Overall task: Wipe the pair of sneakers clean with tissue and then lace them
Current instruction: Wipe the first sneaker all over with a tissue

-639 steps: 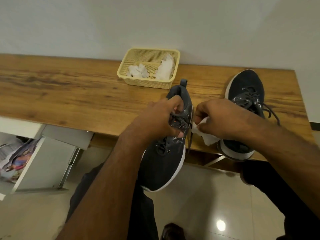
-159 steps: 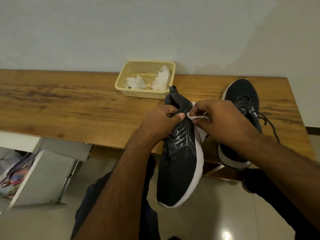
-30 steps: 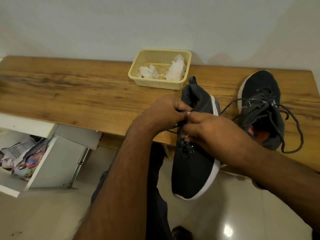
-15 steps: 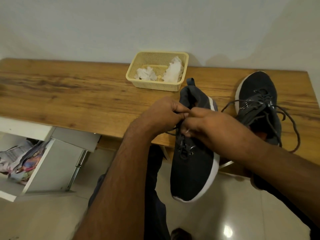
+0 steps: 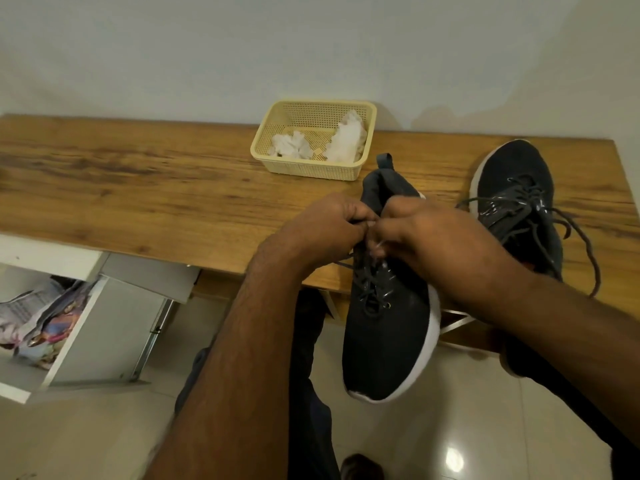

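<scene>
Lacing seems to be the step in hand: the person's left hand (image 5: pixel 322 230) and right hand (image 5: pixel 433 237) meet over the throat of the near sneaker (image 5: pixel 384 323), fingers curled and pinching its dark lace (image 5: pixel 367 282) up by the top eyelets. This shoe hangs off the table (image 5: pixel 138 188) edge at about five o'clock from the table's middle, toe pointing down toward the floor. At three o'clock lies the second sneaker (image 5: pixel 516 188), flat on the table, its laces (image 5: pixel 585 247) trailing loose and untied. Crumpled tissue (image 5: pixel 346 140) sits in the yellow basket (image 5: pixel 304 168) at twelve o'clock, and neither hand holds any, so I judge the wiping finished. What remains, as far as I can tell, is tying off this lace and then doing the other shoe.
</scene>
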